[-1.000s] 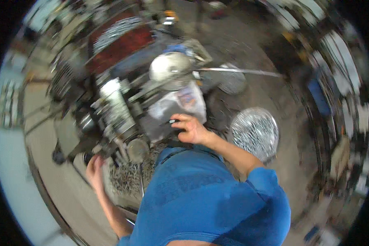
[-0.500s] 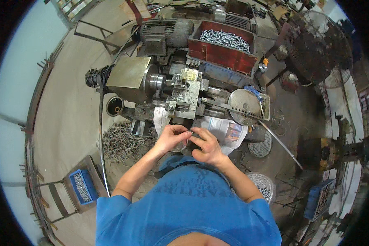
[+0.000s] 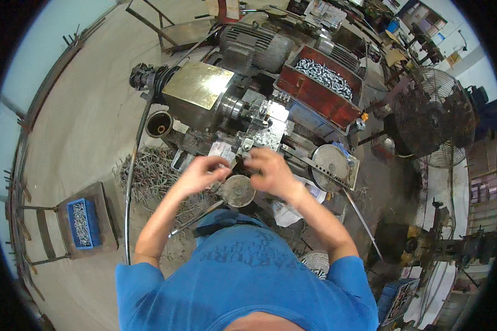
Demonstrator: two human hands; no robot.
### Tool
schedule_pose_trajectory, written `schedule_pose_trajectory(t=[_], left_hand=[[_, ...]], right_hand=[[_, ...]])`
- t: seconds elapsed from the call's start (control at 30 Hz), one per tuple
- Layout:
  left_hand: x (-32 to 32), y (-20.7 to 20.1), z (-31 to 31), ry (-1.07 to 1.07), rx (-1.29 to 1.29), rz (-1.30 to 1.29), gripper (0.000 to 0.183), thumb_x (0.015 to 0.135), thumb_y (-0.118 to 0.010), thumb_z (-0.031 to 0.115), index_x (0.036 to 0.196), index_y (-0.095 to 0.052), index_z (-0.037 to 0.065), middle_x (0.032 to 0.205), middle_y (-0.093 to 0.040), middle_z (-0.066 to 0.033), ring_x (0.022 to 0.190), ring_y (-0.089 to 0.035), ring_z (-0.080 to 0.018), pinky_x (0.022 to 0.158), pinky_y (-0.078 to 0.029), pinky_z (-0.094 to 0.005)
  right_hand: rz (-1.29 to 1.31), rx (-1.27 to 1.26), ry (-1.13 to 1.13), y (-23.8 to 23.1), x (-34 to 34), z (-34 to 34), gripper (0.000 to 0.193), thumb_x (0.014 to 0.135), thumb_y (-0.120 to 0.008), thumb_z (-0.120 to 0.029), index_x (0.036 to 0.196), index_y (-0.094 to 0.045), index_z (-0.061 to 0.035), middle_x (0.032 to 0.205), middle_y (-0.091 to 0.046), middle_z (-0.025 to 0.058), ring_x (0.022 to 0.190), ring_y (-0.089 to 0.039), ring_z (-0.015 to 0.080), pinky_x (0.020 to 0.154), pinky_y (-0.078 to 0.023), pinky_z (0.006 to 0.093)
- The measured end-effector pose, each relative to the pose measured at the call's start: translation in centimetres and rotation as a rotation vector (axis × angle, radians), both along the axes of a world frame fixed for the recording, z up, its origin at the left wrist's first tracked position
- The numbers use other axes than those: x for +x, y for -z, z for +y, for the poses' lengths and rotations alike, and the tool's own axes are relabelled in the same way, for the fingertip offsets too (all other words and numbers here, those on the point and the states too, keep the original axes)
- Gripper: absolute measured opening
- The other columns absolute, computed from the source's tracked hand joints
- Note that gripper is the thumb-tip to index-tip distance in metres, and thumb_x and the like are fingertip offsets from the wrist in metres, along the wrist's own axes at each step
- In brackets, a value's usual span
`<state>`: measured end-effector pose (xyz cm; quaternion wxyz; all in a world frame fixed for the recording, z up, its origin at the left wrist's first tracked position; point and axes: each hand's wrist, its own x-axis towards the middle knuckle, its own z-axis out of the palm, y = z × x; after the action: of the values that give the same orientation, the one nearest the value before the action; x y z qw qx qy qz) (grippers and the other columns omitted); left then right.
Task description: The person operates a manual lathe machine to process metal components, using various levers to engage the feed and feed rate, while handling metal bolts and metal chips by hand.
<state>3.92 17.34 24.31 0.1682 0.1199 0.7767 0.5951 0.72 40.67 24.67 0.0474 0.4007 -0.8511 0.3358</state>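
Dark block lettering stands in several lines across the chest of the blue shirt [image 3: 248, 265], partly lost in folds. Small print seems to mark the pale paper sheet [image 3: 222, 149] just beyond the left hand [image 3: 205, 175], too fine to read. Elsewhere, no label, number or sign is legible.

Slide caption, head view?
Left hand and right hand, apart, at the near side of a metalworking machine; red bin of metal parts beyond.
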Motion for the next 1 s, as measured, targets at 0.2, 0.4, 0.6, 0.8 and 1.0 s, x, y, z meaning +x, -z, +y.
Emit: schedule_pose_trajectory(t=[0.2,0.4,0.6,0.8,1.0], left_hand=[[2.3,1.0,-12.9,-0.523,-0.271,0.125,0.027,0.083,-0.058,0.018,0.098,-0.059,-0.003,0.077,-0.065,-0.0107,0.067,-0.062,-0.0161,0.062,-0.049,-0.0303],[8.1,4.3,-22.2,-0.781,-0.846,0.231,0.027,0.077,-0.061,0.025,0.094,-0.063,0.004,0.076,-0.063,-0.0152,0.073,-0.061,-0.0324,0.065,-0.048,-0.04],[10.5,7.7,-23.4,-0.776,-0.961,0.032,0.03,0.074,-0.064,0.029,0.093,-0.063,0.005,0.075,-0.063,-0.0165,0.074,-0.061,-0.0334,0.065,-0.048,-0.0426],[6.3,13.1,-22.6,-0.817,-0.951,0.006,0.026,0.072,-0.064,0.022,0.083,-0.056,0.0,0.075,-0.06,-0.0236,0.075,-0.059,-0.0402,0.069,-0.047,-0.0475],[4.3,11.4,-31.4,-0.718,-1.27,-0.05,0.018,0.062,-0.063,0.015,0.076,-0.061,0.004,0.076,-0.063,-0.0162,0.075,-0.062,-0.0313,0.068,-0.049,-0.0416]], right_hand=[[0.114,0.534,0.201,2.3,-12.3,-4.1,0.026,0.053,-0.06,-0.014,0.075,-0.066,-0.0019,0.092,-0.061,0.0205,0.092,-0.057,0.0324,0.081,-0.047,0.0391],[-0.003,0.601,0.325,6.5,-15.7,-6.2,0.021,0.053,-0.062,-0.017,0.067,-0.064,-0.0007,0.078,-0.06,0.0218,0.08,-0.058,0.0362,0.072,-0.049,0.0438],[0.007,0.452,0.319,7.0,-15.8,-6.4,0.026,0.053,-0.061,-0.017,0.073,-0.068,-0.0036,0.083,-0.06,0.0228,0.083,-0.057,0.0371,0.076,-0.048,0.0419],[-0.142,0.407,0.397,6.9,-16.9,-6.7,0.023,0.052,-0.059,-0.018,0.068,-0.067,-0.0029,0.067,-0.061,0.0214,0.066,-0.062,0.0345,0.065,-0.051,0.0378],[-0.246,0.416,0.48,6.5,-16.7,-6.7,0.029,0.055,-0.061,-0.018,0.071,-0.063,0.0061,0.079,-0.06,0.027,0.079,-0.061,0.0387,0.075,-0.05,0.0411]])
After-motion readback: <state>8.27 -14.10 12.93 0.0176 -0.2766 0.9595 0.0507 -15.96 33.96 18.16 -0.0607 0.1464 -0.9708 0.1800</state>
